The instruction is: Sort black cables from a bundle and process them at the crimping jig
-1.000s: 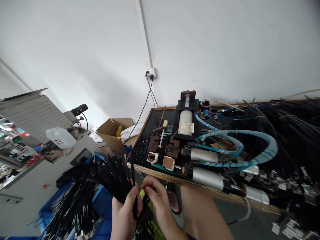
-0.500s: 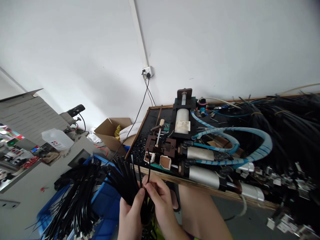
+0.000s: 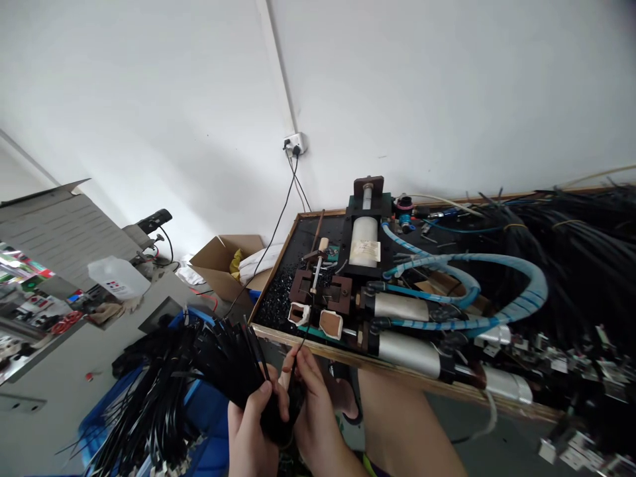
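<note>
My left hand [image 3: 254, 421] is closed round a thick bundle of black cables [image 3: 226, 361], whose free ends fan out up and to the left. Thumb and fingers of my right hand [image 3: 318, 414] pinch a single black cable [image 3: 309, 326] from the bundle. That cable's tip points up, in front of the brown clamp jaws [image 3: 340, 295] of a pneumatic fixture at the bench edge. Two small tan blocks with white rims [image 3: 330, 324] sit just beyond my right hand. The lower ends of the bundle are mostly hidden by my hands.
Silver air cylinders [image 3: 410, 354] and blue hoses [image 3: 517, 265] lie right of the jaws. More black cables with metal connectors [image 3: 561, 361] are heaped at the right. Lower left, a blue bin [image 3: 209, 424] holds cable bundles. A cardboard box [image 3: 213, 265] stands behind.
My right hand has drawn one cable away from the bundle, to the right. The bundle in my left hand has shifted left and down, leaning further over. The view has shifted slightly.
</note>
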`<state>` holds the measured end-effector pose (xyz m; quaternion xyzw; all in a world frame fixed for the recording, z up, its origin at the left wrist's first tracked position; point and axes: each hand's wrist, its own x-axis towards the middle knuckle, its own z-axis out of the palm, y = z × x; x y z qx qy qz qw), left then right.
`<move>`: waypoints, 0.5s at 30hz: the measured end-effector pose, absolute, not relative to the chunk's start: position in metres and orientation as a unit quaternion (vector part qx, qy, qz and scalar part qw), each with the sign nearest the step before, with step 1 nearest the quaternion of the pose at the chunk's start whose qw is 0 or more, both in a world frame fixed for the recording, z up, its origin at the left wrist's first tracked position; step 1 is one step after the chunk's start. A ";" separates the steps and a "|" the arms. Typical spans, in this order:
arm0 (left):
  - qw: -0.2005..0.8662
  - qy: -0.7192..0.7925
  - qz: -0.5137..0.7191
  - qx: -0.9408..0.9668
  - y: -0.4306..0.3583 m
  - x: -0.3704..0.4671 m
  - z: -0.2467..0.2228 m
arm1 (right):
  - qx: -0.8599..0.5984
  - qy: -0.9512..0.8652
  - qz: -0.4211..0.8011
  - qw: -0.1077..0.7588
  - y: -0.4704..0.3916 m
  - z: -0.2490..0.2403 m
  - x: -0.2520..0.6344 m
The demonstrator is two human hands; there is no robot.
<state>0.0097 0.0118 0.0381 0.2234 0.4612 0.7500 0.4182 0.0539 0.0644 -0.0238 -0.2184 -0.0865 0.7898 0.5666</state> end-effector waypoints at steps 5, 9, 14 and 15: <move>0.443 0.459 0.740 0.215 0.011 0.011 0.037 | -0.223 -0.097 0.789 0.565 0.064 -0.031 0.052; 0.441 0.464 0.736 0.221 0.011 0.010 0.035 | -0.225 -0.107 0.785 0.567 0.062 -0.033 0.053; 0.450 0.465 0.730 0.222 0.010 0.009 0.034 | -0.223 -0.094 0.785 0.571 0.059 -0.030 0.055; 0.450 0.465 0.729 0.224 0.010 0.009 0.034 | -0.227 -0.099 0.782 0.572 0.058 -0.030 0.055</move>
